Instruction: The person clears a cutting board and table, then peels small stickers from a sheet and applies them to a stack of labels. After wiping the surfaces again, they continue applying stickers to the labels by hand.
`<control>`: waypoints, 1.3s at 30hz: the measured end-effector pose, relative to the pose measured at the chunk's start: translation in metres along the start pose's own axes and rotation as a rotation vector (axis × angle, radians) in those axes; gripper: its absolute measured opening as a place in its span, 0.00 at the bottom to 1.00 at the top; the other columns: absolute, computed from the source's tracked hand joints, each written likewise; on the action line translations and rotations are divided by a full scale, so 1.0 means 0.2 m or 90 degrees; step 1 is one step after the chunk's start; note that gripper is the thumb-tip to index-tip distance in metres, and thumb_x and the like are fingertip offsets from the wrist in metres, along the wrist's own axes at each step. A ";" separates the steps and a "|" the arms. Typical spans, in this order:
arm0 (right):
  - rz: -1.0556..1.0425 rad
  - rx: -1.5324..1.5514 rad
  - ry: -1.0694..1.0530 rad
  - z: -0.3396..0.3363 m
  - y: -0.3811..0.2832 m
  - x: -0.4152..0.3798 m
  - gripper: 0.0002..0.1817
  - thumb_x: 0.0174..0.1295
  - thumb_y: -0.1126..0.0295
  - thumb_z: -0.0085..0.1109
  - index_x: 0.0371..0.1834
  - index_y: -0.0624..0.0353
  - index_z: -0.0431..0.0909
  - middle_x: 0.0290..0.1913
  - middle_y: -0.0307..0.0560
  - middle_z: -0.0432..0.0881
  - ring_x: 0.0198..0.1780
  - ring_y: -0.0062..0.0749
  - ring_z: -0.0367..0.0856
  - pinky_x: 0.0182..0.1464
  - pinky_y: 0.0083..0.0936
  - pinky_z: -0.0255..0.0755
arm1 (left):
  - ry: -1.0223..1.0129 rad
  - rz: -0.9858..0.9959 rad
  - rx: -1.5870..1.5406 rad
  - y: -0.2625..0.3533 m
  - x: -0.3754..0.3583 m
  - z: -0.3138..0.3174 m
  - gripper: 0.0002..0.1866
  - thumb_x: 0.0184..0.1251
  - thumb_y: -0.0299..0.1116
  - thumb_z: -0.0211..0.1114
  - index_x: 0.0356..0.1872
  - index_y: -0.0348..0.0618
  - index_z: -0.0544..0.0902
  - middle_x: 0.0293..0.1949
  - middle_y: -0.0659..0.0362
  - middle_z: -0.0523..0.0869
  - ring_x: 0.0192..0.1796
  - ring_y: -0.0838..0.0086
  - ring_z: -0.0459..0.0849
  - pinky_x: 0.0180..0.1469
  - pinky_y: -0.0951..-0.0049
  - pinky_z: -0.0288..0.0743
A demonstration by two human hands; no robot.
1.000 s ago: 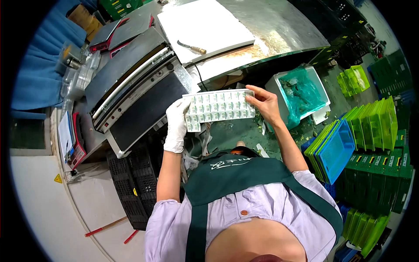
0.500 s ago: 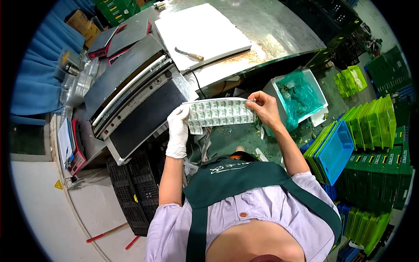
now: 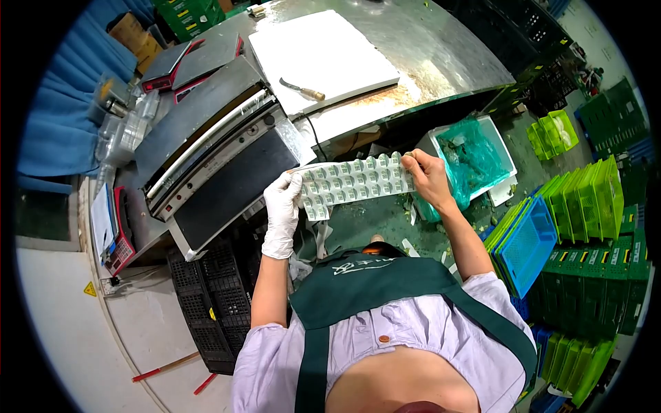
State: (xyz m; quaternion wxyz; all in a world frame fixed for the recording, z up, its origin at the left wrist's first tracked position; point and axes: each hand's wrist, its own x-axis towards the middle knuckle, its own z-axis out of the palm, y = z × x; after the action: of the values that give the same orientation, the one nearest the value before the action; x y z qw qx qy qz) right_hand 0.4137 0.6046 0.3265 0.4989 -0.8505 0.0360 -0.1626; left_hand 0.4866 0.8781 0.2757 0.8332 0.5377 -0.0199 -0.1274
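Observation:
A white sheet of small green-and-white labels point(image 3: 354, 182) is stretched between my two hands in front of my apron. My left hand point(image 3: 281, 210), in a white glove, pinches its left end. Bare, my right hand point(image 3: 428, 178) grips the right end with thumb and fingers closed. The sheet tilts up slightly to the right, and a short strip hangs lower at its left. Just left of my gloved hand is the wrapping machine point(image 3: 231, 186) with its dark flat plate.
A sickle-shaped knife point(image 3: 303, 89) lies on a white board point(image 3: 323, 58) on the metal table point(image 3: 441, 41). At the right are a white bin point(image 3: 506, 148) with a green bag, a blue basket point(image 3: 529, 244) and stacked green baskets point(image 3: 585, 199). Black crates point(image 3: 210, 303) stand lower left.
The right end of the label sheet has moved a little right and the sheet is tilted more toward me. Both hands still hold it; the left hand has shifted slightly down.

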 end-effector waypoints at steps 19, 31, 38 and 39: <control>-0.330 -0.250 0.016 -0.07 -0.11 0.14 0.17 0.59 0.68 0.54 0.17 0.63 0.63 0.15 0.50 0.59 0.18 0.40 0.61 0.21 0.31 0.58 | -0.119 0.018 0.217 0.14 -0.11 0.14 0.09 0.54 0.24 0.65 0.38 0.38 0.83 0.32 0.64 0.82 0.31 0.84 0.77 0.34 0.84 0.71; -0.182 -0.157 -0.343 -0.13 -0.32 0.21 0.20 0.55 0.59 0.55 0.44 0.64 0.74 0.32 0.49 0.79 0.33 0.33 0.79 0.36 0.26 0.74 | -0.180 0.013 0.427 0.37 -0.12 0.18 0.05 0.51 0.23 0.65 0.30 0.36 0.83 0.28 0.62 0.80 0.32 0.82 0.78 0.37 0.82 0.73; -0.361 -0.204 -0.442 -0.03 -0.31 0.20 0.19 0.55 0.54 0.59 0.28 0.62 0.76 0.18 0.44 0.73 0.19 0.33 0.72 0.22 0.27 0.65 | -0.214 -0.027 0.432 0.42 -0.13 0.21 0.04 0.51 0.22 0.65 0.29 0.36 0.83 0.27 0.63 0.79 0.31 0.83 0.78 0.36 0.82 0.73; -0.386 -0.190 -0.436 -0.02 -0.31 0.20 0.17 0.55 0.57 0.60 0.27 0.62 0.76 0.18 0.44 0.73 0.18 0.33 0.72 0.21 0.27 0.65 | -0.211 -0.028 0.430 0.42 -0.13 0.21 0.04 0.51 0.22 0.65 0.29 0.36 0.83 0.27 0.63 0.79 0.31 0.83 0.78 0.36 0.82 0.73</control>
State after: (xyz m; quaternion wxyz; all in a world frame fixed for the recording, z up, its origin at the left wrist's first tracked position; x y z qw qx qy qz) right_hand 0.4437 0.6233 0.3914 0.2843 -0.8897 -0.3571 -0.0043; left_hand 0.4708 0.8794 0.3709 0.5912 0.7548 -0.1840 -0.2167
